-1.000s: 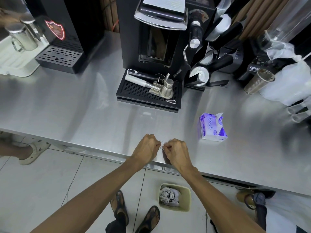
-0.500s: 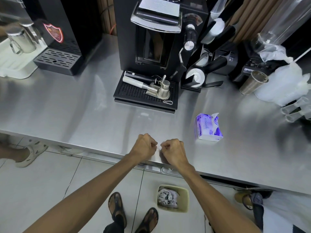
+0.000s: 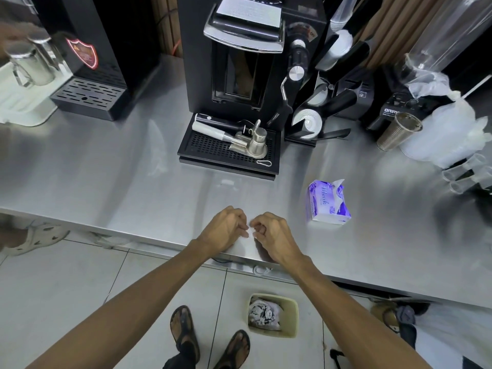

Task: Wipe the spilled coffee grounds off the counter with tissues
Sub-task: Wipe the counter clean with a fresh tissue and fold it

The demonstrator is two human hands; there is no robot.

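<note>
Your left hand and right hand are curled up, on what I cannot tell, and the tissue pack lies right of your right hand, the nearer one.

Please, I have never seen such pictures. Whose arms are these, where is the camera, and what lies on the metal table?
The camera sits on a person's head and looks down, so the two bare arms are that person's own. The left hand and right hand are close together, fingers curled, at the front edge of the shiny steel counter; whether they pinch a tissue is too small to tell. On the counter are a purple-and-white tissue pack and a black coffee machine.
</note>
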